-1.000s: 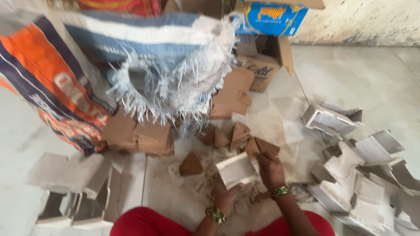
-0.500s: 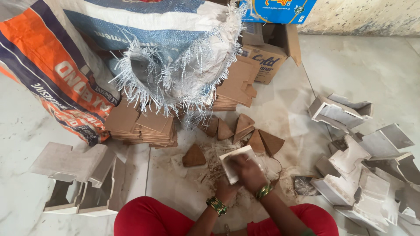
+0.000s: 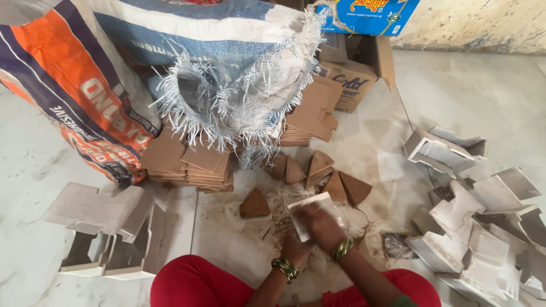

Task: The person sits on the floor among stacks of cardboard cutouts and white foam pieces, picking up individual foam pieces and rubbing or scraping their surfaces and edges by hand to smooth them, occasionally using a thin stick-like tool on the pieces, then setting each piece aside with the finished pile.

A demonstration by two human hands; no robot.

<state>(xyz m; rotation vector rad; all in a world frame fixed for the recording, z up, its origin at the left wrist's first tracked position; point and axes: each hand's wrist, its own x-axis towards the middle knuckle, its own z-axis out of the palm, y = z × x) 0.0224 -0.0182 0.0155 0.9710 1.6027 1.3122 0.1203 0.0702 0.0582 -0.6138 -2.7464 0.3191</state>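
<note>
I sit on the floor with a pale folded cardboard piece point(image 3: 310, 211) held low in front of me. My left hand point(image 3: 294, 248) grips it from underneath. My right hand point(image 3: 324, 226) lies over its top, blurred by motion. Both wrists wear green and gold bangles. Several brown cardboard triangles point(image 3: 318, 170) lie just beyond the piece, and one more triangle point(image 3: 254, 204) sits to the left amid pale shreds.
A large woven sack point(image 3: 170, 74) with a frayed mouth lies ahead. Stacks of brown card sheets point(image 3: 187, 162) sit under it. Folded white card pieces point(image 3: 478, 227) pile at the right, others point(image 3: 105, 227) at the left. A cardboard box point(image 3: 355, 74) stands behind.
The pale piece has come down and closer to my lap. My right hand has moved from its right edge onto its top. The view has tilted slightly downward.
</note>
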